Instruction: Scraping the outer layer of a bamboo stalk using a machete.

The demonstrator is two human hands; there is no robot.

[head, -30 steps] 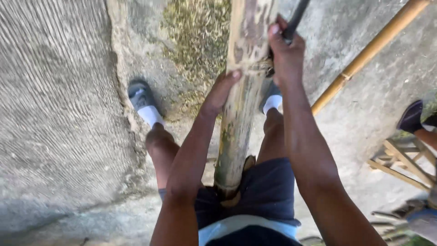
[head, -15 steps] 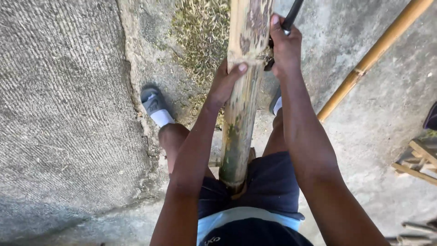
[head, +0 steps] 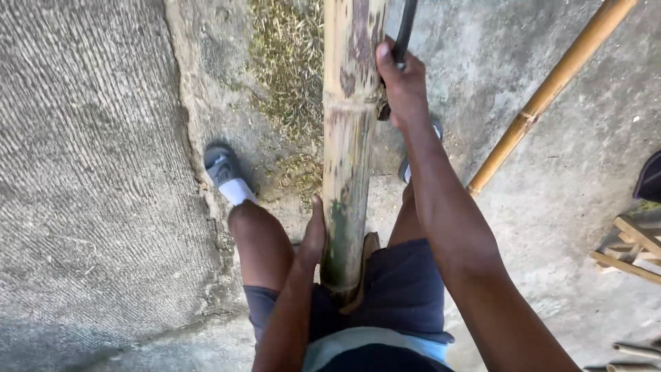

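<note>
Since the earlier frame, left hand (head: pixel 313 238) had slid down the bamboo pole (head: pixel 348 138) toward the lap, fingers straight and together against its side. Right hand (head: pixel 403 86) clenched a dark tool handle (head: pixel 405 27) beside the pole. Rough concrete ground (head: pixel 89 172); thinner bamboo (head: pixel 551 89) lay right.

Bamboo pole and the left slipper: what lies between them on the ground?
Head view: between the thick bamboo pole and the grey slipper lie bare concrete and a patch of dry grass.

right hand (head: pixel 405 86) gripping dark tool (head: pixel 403 34), left hand (head: pixel 313 234) against bamboo pole (head: pixel 348 138)
</note>
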